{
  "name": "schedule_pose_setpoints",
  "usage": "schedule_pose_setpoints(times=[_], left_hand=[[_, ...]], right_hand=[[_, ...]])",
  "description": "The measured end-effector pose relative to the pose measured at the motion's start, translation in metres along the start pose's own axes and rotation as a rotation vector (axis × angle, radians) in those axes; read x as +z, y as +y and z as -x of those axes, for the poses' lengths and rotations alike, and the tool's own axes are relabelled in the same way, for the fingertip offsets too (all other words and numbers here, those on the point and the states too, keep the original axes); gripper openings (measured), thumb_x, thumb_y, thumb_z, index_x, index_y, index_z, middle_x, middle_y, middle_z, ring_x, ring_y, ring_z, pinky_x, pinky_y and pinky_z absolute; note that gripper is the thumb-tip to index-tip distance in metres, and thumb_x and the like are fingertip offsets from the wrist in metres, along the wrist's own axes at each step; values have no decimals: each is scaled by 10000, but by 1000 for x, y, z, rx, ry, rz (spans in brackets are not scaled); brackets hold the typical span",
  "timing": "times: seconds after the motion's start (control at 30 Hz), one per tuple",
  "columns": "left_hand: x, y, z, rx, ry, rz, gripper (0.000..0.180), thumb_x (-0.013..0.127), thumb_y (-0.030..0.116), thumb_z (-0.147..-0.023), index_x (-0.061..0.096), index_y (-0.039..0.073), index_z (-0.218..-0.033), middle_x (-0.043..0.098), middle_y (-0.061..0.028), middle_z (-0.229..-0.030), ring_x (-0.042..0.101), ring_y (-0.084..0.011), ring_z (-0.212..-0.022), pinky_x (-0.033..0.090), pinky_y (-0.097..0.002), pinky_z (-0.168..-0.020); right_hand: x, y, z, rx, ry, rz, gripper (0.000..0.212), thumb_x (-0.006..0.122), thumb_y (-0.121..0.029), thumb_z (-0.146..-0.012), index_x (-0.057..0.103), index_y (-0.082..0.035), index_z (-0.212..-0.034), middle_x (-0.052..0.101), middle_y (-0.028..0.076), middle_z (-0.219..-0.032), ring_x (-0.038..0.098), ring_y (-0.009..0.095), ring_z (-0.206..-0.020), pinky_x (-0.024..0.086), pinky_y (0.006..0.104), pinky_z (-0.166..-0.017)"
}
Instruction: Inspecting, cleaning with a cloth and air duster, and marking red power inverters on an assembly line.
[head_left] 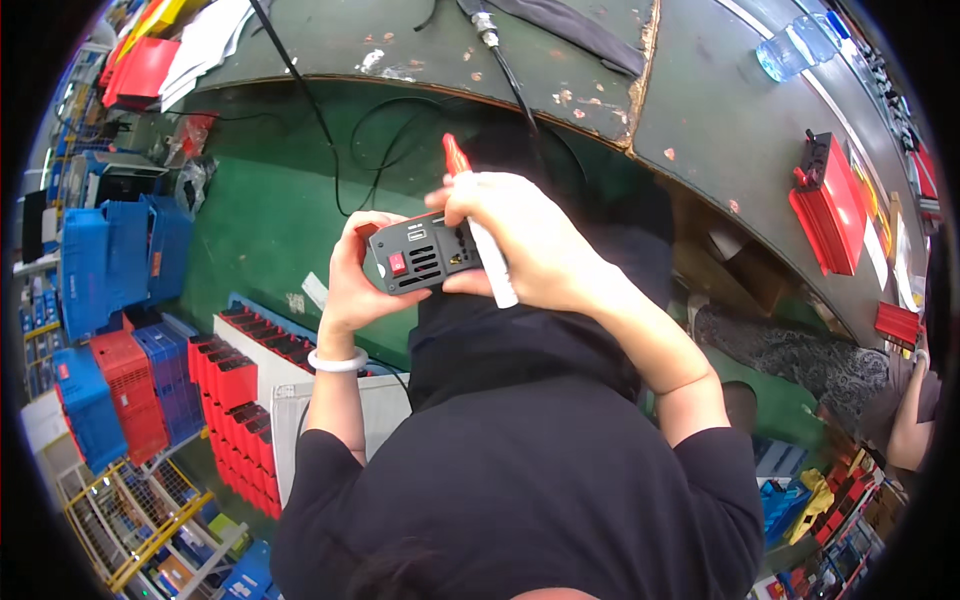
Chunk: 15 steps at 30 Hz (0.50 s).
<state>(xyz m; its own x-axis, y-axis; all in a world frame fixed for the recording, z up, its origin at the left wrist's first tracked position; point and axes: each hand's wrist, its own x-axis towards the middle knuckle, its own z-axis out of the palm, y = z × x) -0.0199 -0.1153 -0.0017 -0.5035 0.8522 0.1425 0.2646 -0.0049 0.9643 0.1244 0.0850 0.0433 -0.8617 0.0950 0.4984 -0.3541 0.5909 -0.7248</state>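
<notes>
My left hand [352,280] grips a power inverter [418,256] by its end and edges, above my lap. The inverter's black end panel faces up, with a red rocker switch, vent slots and a socket. In my right hand [535,240] is a marker pen [492,265] with a white barrel and a red end, slanted across the inverter's right side. The fingers of that hand also press against the inverter's right edge, hiding part of the panel.
A worn dark workbench [700,150] stretches ahead, carrying a water bottle [798,48] and a red device [830,205]. Stacked red housings [240,415] and blue crates [105,260] stand at left. Cables hang ahead. Another person's arm [908,415] shows far right.
</notes>
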Motion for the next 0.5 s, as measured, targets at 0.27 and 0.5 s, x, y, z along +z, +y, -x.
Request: schedule_pose_setpoints(times=[0.27, 0.5], left_hand=[[-14, -18, 11, -45, 26, 79, 704, 858, 75, -523, 423, 65, -1076, 556, -117, -1097, 546, -201, -1037, 418, -349, -938], [-17, -18, 16, -61, 5, 81, 684, 871, 95, -521, 433, 50, -1044, 558, -132, -1112, 558, -200, -1020, 450, -346, -905]], right_hand=[[-71, 22, 37, 299, 451, -413, 611, 387, -507, -984, 495, 42, -1229, 655, 116, -973, 618, 189, -920, 465, 329, -883], [-45, 17, 45, 656, 598, -594, 209, 636, -5, -866, 593, 24, -1068, 658, 71, -889, 623, 96, -761, 512, 221, -721]])
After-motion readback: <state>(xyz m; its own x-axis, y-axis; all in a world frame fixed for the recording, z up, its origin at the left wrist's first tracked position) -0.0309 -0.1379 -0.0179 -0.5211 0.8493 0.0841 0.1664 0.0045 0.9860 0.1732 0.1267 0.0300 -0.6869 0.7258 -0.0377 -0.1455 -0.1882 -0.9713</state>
